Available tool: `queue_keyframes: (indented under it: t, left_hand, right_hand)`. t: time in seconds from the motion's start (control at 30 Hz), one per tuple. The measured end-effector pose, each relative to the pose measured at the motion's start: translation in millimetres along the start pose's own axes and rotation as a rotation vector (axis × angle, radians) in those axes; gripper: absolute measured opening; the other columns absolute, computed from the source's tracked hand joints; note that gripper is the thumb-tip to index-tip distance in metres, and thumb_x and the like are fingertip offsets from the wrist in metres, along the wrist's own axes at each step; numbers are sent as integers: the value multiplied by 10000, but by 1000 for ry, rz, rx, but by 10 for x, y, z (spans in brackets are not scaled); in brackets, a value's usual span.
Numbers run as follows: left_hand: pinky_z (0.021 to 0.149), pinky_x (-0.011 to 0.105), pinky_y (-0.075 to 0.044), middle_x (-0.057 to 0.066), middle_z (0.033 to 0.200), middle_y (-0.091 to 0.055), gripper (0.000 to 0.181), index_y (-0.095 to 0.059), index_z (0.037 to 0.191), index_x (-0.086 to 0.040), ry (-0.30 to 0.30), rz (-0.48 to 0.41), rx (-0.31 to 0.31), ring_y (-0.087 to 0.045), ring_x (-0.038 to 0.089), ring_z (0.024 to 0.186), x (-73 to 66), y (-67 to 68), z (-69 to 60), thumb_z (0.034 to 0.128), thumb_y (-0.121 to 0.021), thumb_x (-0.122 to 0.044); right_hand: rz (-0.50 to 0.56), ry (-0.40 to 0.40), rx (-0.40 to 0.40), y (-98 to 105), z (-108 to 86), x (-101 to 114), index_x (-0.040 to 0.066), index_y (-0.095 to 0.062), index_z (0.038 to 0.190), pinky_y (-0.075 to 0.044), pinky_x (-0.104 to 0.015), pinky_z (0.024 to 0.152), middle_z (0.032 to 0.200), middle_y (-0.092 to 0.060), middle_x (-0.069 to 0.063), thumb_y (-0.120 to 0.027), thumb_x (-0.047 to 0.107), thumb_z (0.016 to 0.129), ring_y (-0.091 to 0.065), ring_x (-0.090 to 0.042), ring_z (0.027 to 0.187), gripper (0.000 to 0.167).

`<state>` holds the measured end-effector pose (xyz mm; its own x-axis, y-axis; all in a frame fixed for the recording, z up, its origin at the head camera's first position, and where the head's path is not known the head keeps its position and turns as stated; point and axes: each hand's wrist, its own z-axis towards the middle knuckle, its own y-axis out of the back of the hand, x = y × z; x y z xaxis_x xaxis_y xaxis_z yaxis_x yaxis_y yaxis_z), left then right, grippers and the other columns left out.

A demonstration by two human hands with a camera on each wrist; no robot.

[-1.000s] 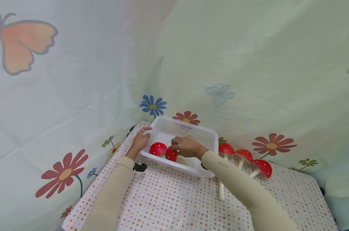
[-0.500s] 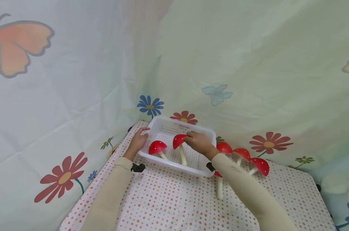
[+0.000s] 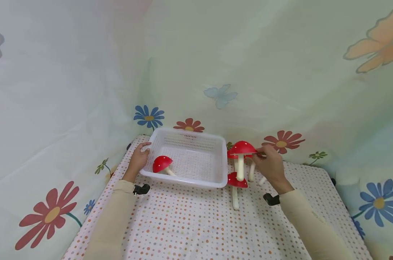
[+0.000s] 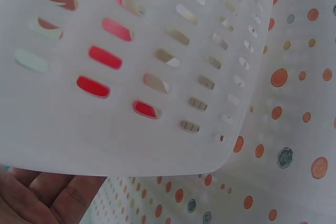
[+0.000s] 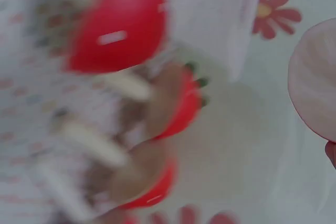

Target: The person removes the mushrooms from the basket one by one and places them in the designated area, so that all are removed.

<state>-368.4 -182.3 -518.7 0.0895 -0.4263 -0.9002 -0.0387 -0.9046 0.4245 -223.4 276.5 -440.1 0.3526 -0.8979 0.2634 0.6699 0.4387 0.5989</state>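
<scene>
My right hand (image 3: 271, 164) pinches the cap edge of a red toy mushroom (image 3: 243, 147) with white dots and a pale stem, held upright above other mushrooms right of the basket. In the right wrist view, that mushroom's pale cap underside (image 5: 317, 77) and a fingertip show at the right edge. My left hand (image 3: 138, 159) grips the left rim of a white plastic basket (image 3: 186, 182); its fingers (image 4: 68, 195) show beyond the rim in the left wrist view. Inside the basket, near its front left corner, one red mushroom (image 3: 162, 163) lies tilted.
Another mushroom (image 3: 235, 198) lies on the dotted tablecloth (image 3: 183, 224) beside the basket's right end. More mushrooms lie behind it, partly hidden by my right hand; their caps (image 5: 184, 106) blur in the right wrist view. A printed curtain (image 3: 190, 72) hangs behind the table.
My right hand has lifted a mushroom out of the basket and carried it right, over the other mushrooms. My left hand stays at the basket rim. The head view has turned right.
</scene>
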Motion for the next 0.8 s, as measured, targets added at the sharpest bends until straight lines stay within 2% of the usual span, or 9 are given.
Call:
queue_keyframes:
  t: [0.2, 0.37, 0.6, 0.8]
  left_hand:
    - [1087, 575, -396, 146, 1542, -411, 413, -424, 1462, -266, 24, 25, -17, -445, 371, 1367, 59, 139, -50, 1052, -415, -310]
    - [1077, 556, -409, 140, 1526, -434, 415, -416, 1467, -273, 30, 12, -7, -458, 358, 1363, 52, 134, -58, 1055, -409, -322]
    - [1107, 587, -378, 130, 1562, -383, 421, -405, 1472, -275, 17, 18, 5, -421, 379, 1395, 11, 14, -60, 1055, -411, -336]
    - [1100, 590, -384, 129, 1568, -373, 425, -403, 1473, -272, 18, 12, 10, -426, 385, 1387, 46, 2, -72, 1053, -412, -338]
  right_hand:
    - [-11, -192, 31, 76, -750, -355, -43, -593, 873, -585, -513, 652, 881, -631, -202, -756, -93, 741, -696, -374, 780, 215]
    - [-30, -307, 123, 25, -1159, -522, 17, -569, 831, -592, -504, 694, 863, -600, -139, -749, -73, 752, -671, -342, 828, 216]
    - [-95, -455, 202, 47, -1384, -589, 59, -524, 822, -587, -489, 767, 895, -584, -115, -734, -28, 784, -669, -348, 913, 231]
    - [-79, -501, 241, 86, -1454, -599, 49, -541, 833, -571, -527, 793, 915, -613, -149, -711, -36, 797, -648, -369, 941, 193]
